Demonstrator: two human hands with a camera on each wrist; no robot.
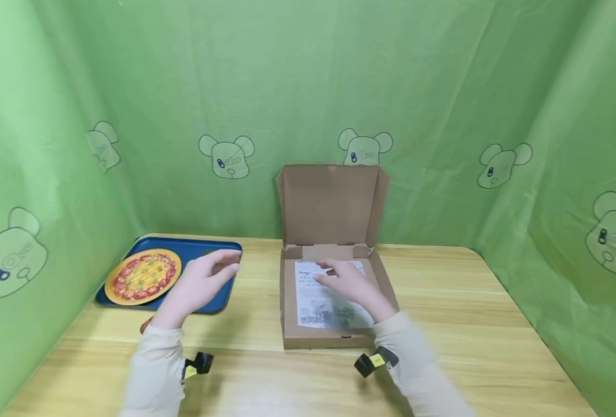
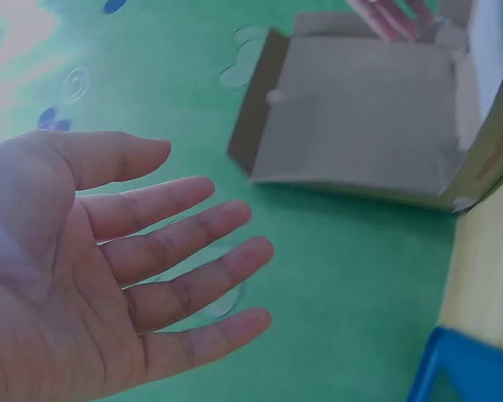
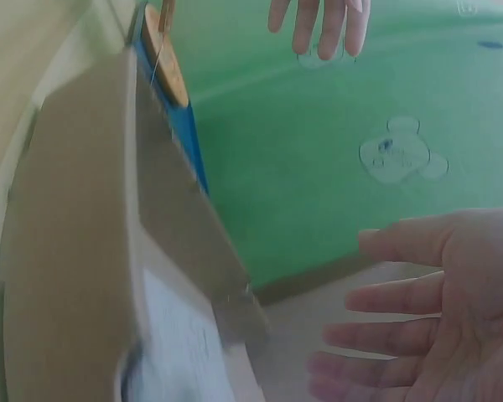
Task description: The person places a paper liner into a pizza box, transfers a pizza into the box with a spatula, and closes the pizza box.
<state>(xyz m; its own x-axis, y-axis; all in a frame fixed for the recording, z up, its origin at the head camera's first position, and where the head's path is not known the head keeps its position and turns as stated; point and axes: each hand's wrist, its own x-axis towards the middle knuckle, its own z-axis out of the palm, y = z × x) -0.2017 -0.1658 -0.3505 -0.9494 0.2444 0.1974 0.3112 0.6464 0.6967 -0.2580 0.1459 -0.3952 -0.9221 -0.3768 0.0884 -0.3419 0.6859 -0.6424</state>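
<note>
A cardboard pizza box [image 1: 289,333] stands on the table with its lid [image 1: 331,202] raised at the back. Inside it lies a printed paper sheet [image 1: 313,295]. My right hand [image 1: 351,284] hovers over the box, its fingers spread and holding nothing. To the left, my left hand [image 1: 200,284] hangs above the right part of a blue tray [image 1: 219,302], its fingers spread and apart in the left wrist view. A round pizza [image 1: 143,277] with an orange rim rests on the tray's left part. The left hand hides some of the tray.
Partly hidden by my left forearm, a small reddish-brown thing [image 1: 145,325] lies just in front of the tray. Green curtains [image 1: 297,87] with bear drawings enclose the wooden table [image 1: 443,301] at the back and sides. The raised lid stands close to the back curtain.
</note>
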